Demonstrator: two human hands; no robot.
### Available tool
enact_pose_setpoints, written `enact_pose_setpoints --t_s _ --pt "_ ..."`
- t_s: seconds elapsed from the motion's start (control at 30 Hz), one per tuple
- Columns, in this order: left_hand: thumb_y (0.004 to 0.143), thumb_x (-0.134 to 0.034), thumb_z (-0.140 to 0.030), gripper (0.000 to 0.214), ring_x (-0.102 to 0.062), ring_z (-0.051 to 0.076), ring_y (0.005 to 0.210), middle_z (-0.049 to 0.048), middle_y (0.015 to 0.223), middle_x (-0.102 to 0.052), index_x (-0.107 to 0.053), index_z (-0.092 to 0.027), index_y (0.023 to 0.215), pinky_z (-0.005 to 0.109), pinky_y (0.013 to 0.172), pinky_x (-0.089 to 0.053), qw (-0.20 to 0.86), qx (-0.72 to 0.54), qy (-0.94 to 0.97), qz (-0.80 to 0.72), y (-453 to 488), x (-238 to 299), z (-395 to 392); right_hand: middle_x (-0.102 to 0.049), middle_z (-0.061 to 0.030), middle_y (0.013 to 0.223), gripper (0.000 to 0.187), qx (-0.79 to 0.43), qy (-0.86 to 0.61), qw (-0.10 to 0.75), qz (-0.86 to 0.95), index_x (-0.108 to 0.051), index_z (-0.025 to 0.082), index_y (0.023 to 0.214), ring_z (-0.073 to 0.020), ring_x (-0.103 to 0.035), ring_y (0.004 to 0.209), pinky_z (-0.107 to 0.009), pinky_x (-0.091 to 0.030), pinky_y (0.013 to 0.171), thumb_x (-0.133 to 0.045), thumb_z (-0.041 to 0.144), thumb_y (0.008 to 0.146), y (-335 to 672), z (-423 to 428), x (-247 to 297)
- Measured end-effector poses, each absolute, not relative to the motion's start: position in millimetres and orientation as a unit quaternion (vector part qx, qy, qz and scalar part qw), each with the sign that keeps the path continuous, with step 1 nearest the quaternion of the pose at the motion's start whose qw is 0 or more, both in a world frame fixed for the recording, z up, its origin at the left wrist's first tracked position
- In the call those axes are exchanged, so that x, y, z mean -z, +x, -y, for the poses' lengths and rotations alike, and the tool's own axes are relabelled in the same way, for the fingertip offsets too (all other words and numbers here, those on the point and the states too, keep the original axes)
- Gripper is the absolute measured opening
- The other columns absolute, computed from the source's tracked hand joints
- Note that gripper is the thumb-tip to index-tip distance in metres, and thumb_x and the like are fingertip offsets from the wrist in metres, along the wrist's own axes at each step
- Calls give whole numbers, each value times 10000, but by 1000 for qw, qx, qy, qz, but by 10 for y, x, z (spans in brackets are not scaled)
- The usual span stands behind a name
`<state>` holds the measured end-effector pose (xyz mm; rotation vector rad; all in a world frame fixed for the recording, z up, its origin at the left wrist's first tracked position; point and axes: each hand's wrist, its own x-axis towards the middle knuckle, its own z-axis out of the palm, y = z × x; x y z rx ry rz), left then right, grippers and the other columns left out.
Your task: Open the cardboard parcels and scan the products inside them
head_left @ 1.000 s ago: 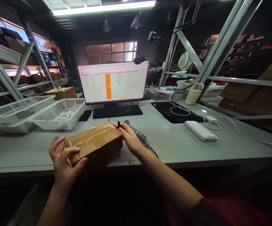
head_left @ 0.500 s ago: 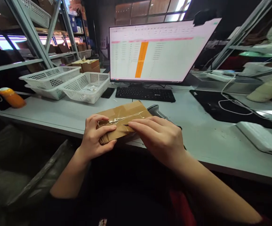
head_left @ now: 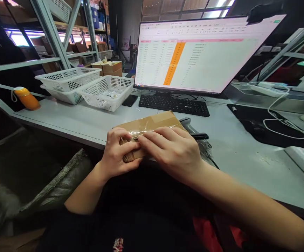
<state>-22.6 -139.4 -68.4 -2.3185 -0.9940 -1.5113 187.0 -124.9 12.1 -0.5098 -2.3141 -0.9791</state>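
A small brown cardboard box point(head_left: 152, 121) with shiny clear tape across its top is held over the front edge of the desk. My left hand point(head_left: 119, 150) grips its near left corner, thumb below and fingers on top. My right hand point(head_left: 171, 148) bends over the near side, its fingers together and fingertips at the taped seam close to the left fingers. The right thumb is hidden. A black bar-like piece point(head_left: 199, 136) sticks out beyond the right hand; whether the hand holds it cannot be seen. Behind the box lies a grey handheld scanner point(head_left: 186, 122), partly covered.
A monitor point(head_left: 207, 63) with a spreadsheet stands behind a black keyboard point(head_left: 173, 105). White perforated baskets point(head_left: 107, 99), a phone-like black slab point(head_left: 130, 100) and an orange bottle point(head_left: 27, 99) are left. On the right are a black mat point(head_left: 259, 129), white cables and a white device point(head_left: 303, 162).
The view has shifted, so everything sits farther right. My right fingers have moved closer to my left fingers along the seam and curl more over the box. The black piece shows more.
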Motion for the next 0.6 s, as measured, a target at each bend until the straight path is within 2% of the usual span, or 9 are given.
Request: enact_pose_setpoints --t_s 0.3,0.6 --pt "901 -750 -375 279 -503 273 1183 72 1131 -511 -689 -249 1142 495 1091 -477 108 525 -782 318 -227 693 1372 -718 -30 814 231 423 -252 215 843 -739 166 905 -208 -537 790 -363 -334 689 -564 51 1002 2047 1343 -279" --pt "910 -733 -426 252 -503 280 1159 74 1068 -488 -710 -254 1093 497 1069 -492 113 526 -776 331 -159 701 1397 -732 -42 853 221 385 -218 243 863 -728 192 899 -207 -560 808 -374 -349 694 -567 115 1030 1886 1398 -180"
